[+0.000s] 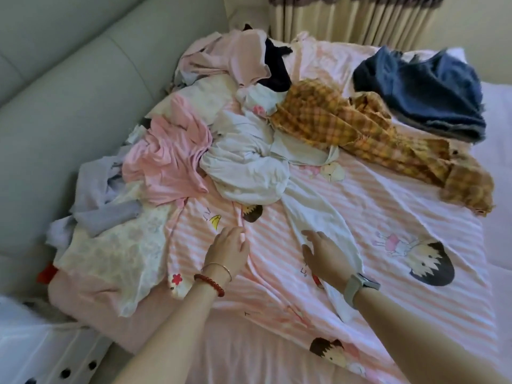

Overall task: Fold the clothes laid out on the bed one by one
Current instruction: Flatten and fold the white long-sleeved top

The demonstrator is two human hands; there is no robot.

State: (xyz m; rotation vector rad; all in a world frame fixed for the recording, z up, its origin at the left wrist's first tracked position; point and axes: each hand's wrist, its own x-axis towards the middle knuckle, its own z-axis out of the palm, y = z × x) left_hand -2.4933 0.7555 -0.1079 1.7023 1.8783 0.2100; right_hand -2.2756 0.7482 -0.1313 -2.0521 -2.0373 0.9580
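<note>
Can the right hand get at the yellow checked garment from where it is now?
Probably yes: the right hand lies open on the striped sheet, and only bare sheet lies between it and the yellow checked garment.

No words, brand names or numbers can be read anywhere. The pink striped sheet (346,206) carries a few small dark printed marks, one just beyond the left hand's (227,252) fingertips beside a yellow banana shape, another just under the right hand's (324,253) palm, but they are too small and blurred to make out.
</note>
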